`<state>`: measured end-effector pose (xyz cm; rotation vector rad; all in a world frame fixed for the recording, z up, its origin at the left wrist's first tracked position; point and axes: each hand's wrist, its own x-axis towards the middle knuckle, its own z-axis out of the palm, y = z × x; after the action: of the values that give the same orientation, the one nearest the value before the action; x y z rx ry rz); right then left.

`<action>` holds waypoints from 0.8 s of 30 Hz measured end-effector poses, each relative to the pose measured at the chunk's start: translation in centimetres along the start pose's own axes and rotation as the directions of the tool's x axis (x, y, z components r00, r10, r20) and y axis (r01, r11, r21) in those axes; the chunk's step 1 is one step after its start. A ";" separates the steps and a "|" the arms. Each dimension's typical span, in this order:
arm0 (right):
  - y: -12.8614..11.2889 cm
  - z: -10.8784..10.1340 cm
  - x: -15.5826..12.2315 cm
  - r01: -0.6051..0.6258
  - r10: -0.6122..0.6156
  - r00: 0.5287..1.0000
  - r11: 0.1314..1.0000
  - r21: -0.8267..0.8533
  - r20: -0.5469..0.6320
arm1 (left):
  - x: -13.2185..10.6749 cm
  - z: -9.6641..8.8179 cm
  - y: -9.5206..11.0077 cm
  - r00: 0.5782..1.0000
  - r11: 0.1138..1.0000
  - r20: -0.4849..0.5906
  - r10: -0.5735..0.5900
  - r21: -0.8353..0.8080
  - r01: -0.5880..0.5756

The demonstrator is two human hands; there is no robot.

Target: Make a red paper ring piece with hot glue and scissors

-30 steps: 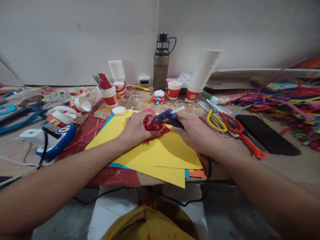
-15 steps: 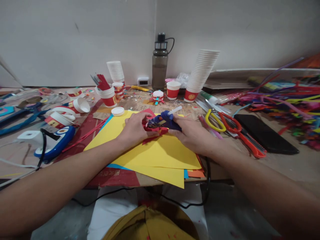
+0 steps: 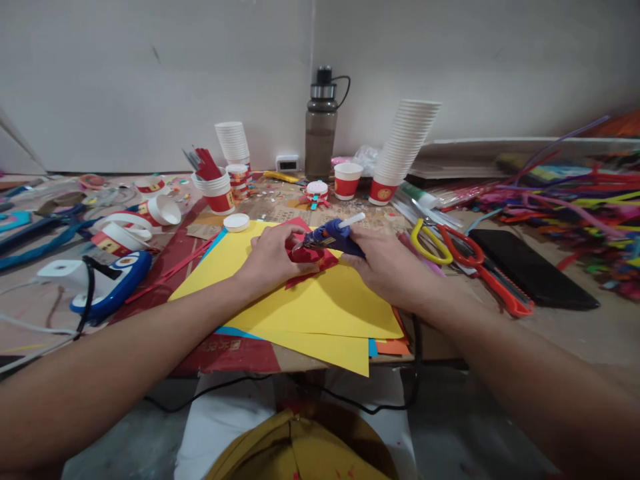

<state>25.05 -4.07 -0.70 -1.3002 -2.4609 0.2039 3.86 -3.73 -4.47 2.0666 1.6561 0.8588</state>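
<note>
My right hand (image 3: 385, 260) is wrapped round a blue hot glue gun (image 3: 333, 235), with a white glue stick (image 3: 353, 219) poking out of its rear. The gun's nozzle points left, toward the fingers of my left hand (image 3: 275, 253). That hand is curled, thumb and fingers gripping a small red piece (image 3: 311, 259) that my fingers and the gun partly hide; its exact kind I cannot make out. Beneath it lies a red paper sheet (image 3: 299, 281), on top of yellow paper sheets (image 3: 320, 313).
Around the papers are stacked paper cups (image 3: 407, 143), a water bottle (image 3: 320, 133), a white lid (image 3: 237, 222), yellow-handled scissors (image 3: 430, 243), an orange-red cutter (image 3: 507, 293), a black phone (image 3: 533, 270) and a white-blue power strip (image 3: 117, 283). A black cable (image 3: 416, 373) hangs over the front edge.
The glue gun and my right hand have shifted slightly right and up, the nozzle moving a little away from my left thumb. My left hand has barely moved.
</note>
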 end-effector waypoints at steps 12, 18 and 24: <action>-0.1 -0.5 -0.2 -0.007 0.006 1.000 0.992 -0.128 -0.006 | 0.0 -0.2 0.3 1.000 1.000 0.011 -0.023 -0.002 0.023; -0.8 0.1 0.0 0.024 -0.023 1.000 0.999 -0.035 0.006 | 0.2 -0.2 0.3 0.999 0.999 0.034 -0.014 -0.036 0.016; -0.9 -0.3 -0.1 -0.003 -0.002 0.997 0.998 0.058 0.081 | 0.2 0.1 0.1 1.000 0.996 0.028 -0.015 -0.088 0.017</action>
<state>24.54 -4.66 -0.16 -1.2929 -2.5022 0.3319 4.04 -3.59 -4.44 1.9946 1.5896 0.8785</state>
